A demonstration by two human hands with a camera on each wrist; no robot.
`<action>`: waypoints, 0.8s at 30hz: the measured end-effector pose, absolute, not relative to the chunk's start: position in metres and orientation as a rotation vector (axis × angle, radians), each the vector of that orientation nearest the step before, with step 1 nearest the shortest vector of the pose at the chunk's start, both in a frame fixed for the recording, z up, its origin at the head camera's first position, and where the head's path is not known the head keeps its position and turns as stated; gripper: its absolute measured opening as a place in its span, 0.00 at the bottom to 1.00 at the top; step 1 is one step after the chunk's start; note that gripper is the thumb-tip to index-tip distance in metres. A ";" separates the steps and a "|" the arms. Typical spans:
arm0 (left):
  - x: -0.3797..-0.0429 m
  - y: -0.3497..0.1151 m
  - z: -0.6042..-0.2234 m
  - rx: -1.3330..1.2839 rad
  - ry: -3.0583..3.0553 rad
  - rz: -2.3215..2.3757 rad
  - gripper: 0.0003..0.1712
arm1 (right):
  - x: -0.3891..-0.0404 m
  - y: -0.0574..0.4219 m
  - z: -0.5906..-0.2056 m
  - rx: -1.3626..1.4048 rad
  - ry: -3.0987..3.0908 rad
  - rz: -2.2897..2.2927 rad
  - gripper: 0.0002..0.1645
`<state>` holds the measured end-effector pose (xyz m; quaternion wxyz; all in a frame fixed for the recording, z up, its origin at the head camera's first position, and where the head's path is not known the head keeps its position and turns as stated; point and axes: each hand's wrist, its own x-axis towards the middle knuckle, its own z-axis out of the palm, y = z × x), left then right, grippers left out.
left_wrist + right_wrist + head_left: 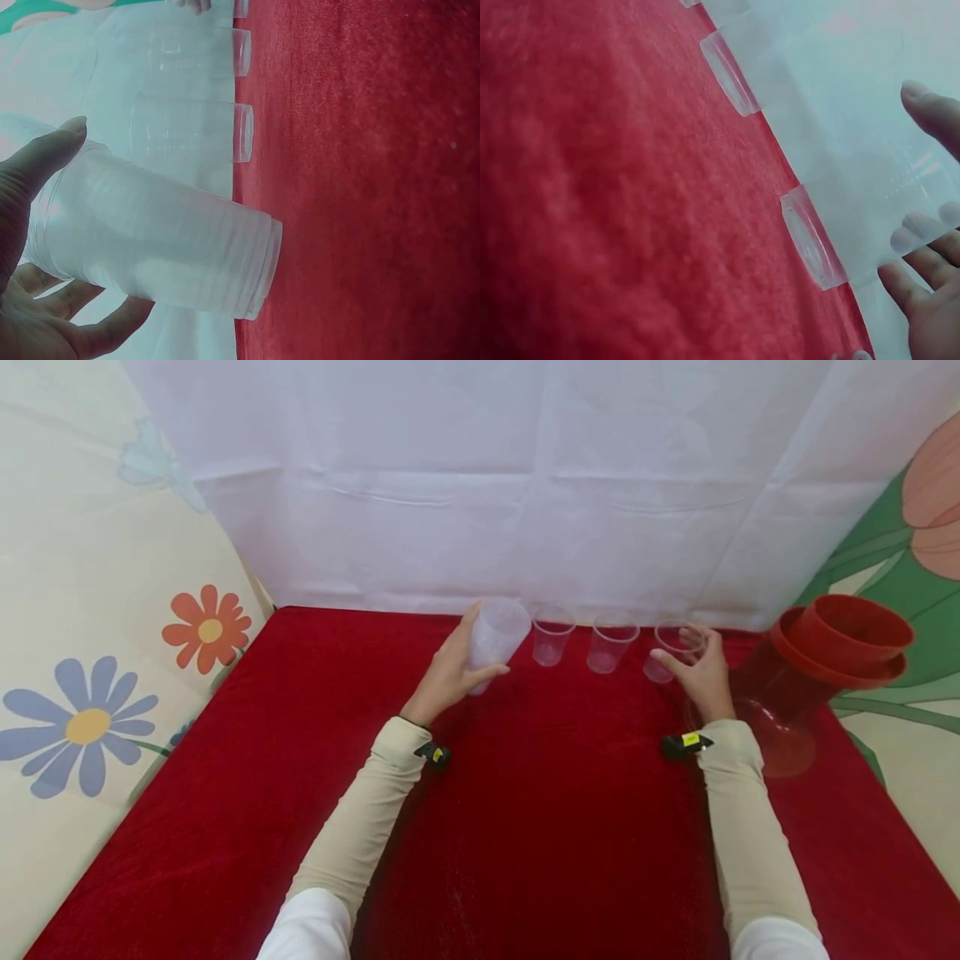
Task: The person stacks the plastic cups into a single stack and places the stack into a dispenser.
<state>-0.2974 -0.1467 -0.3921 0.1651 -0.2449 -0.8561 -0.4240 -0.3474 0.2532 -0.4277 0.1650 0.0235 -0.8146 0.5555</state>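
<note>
Clear cups [609,653] are standing at the back of the red table [525,818]; left hand [450,670] is gripping a cup stack [495,633], right hand [707,681] is straddling the rightmost cup [657,674], thumb and fingers apart.

You get soft, even light in the head view. The white sheet [420,435] looks bright, but the red cloth [540,835] is darker, most of all toward its front edge. A dark shadow sits beside your left sleeve [352,818]. You can spot a little shine on the red jar [783,693] near the cloth's right edge. In both wrist views, you see the white sheet look blue-green, and the clear cups [810,240] fade into it. The right wrist view shows you fuzzy cloth.
</note>
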 end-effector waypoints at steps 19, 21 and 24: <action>-0.297 -0.147 -0.391 -0.694 -2.443 -1.205 0.59 | -0.341 0.253 -0.418 0.306 -1.999 2.040 0.36; -0.297 -0.147 -0.392 -0.691 -2.447 -1.206 0.59 | -0.339 0.253 -0.416 0.361 -1.971 2.079 0.34; -0.296 -0.147 -0.391 -0.689 -2.447 -1.203 0.58 | -0.337 0.252 -0.414 0.448 -1.908 2.163 0.32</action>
